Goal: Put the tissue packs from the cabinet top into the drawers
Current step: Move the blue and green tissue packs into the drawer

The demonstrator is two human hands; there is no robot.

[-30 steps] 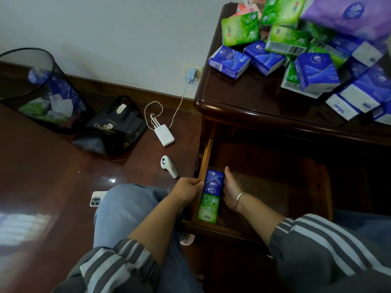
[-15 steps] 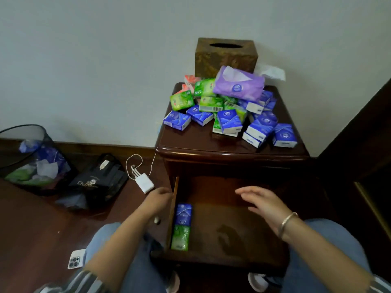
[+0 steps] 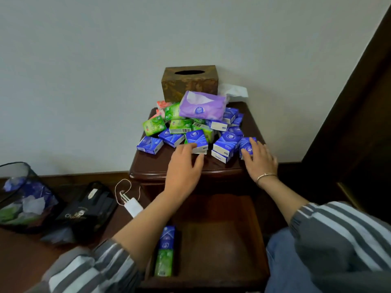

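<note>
A heap of small blue and green tissue packs (image 3: 179, 125) lies on the dark wooden cabinet top (image 3: 156, 166), with a large purple pack (image 3: 203, 105) on the pile. My left hand (image 3: 184, 166) reaches over the front edge, its straight fingers touching a blue pack (image 3: 195, 138). Further right, the spread fingers of my right hand (image 3: 261, 160) lie on another blue pack (image 3: 245, 143). Below, the open drawer (image 3: 218, 246) holds a blue pack (image 3: 168, 236) and a green pack (image 3: 164, 263) in a line along its left side.
A brown tissue box (image 3: 189, 83) stands at the wall behind the heap. On the floor to the left are a mesh bin (image 3: 19, 195), a black bag (image 3: 84, 212) and a white charger (image 3: 133, 206) with its cable. Dark wooden furniture (image 3: 349, 127) rises at the right.
Both hands have risen from the drawer to the cabinet top and now touch blue packs. The view has pulled back and tilted up.
</note>
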